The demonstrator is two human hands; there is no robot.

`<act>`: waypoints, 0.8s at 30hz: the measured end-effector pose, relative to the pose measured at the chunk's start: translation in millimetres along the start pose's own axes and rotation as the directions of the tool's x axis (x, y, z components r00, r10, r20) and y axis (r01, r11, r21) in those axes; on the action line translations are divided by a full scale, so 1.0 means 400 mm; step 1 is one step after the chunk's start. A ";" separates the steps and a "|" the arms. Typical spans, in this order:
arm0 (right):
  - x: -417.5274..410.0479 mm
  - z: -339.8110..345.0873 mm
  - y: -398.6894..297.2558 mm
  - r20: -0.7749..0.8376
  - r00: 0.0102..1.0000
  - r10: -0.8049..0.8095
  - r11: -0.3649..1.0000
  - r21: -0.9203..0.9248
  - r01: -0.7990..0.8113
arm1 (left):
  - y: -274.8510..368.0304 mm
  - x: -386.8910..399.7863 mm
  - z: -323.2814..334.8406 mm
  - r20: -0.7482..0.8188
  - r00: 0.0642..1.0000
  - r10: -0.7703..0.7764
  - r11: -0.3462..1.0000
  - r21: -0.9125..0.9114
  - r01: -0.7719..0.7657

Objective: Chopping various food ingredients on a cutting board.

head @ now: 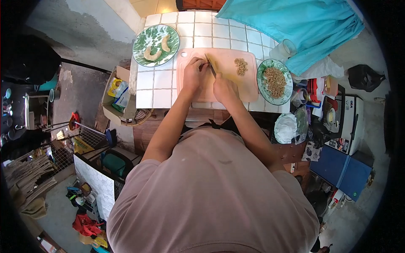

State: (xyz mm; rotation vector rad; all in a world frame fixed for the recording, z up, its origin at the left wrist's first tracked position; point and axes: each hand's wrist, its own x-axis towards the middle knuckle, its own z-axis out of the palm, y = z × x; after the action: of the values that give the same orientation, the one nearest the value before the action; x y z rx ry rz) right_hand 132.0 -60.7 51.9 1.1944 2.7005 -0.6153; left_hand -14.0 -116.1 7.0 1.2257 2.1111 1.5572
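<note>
My right hand (225,89) grips a kitchen knife (211,65), its blade pointing away over a pink cutting board (186,87). My left hand (193,75) is beside the blade with its fingers bent, pinching a small pale piece of food that they mostly hide. To the right on the board lies a small heap of chopped brownish pieces (241,66). A green-and-white plate (141,42) at the upper left bears two curved, sausage-like pieces (165,43). Right of the board, a second patterned plate (261,71) holds a mound of similar chopped pieces (274,83).
The board rests on a white-tiled table (202,27). A clear cup (283,48) stands behind the right plate, near a hanging turquoise cloth (294,22). A cardboard box (109,107) of packets is left of the table. Containers and a foil-like covered item (285,128) are at the right.
</note>
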 end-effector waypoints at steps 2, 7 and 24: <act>0.009 0.011 -0.006 0.020 1.000 0.022 1.000 -0.009 -0.022 | 0.000 -0.001 -0.001 -0.001 1.000 0.000 1.000 0.030 0.000; 0.073 0.003 -0.031 -0.012 1.000 0.005 1.000 -0.013 -0.005 | 0.006 0.003 0.008 -0.011 1.000 0.027 0.999 0.021 -0.026; -0.229 -0.043 0.211 0.142 0.989 -0.044 0.928 0.372 -0.012 | 0.030 0.068 0.013 0.163 0.951 0.264 0.909 0.288 -0.302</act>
State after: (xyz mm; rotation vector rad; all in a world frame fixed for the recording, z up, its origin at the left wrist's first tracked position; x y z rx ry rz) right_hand 256.8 -64.8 66.1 1.1454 2.5406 -1.2131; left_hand -21.9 -91.5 22.9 1.7561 2.2366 1.2394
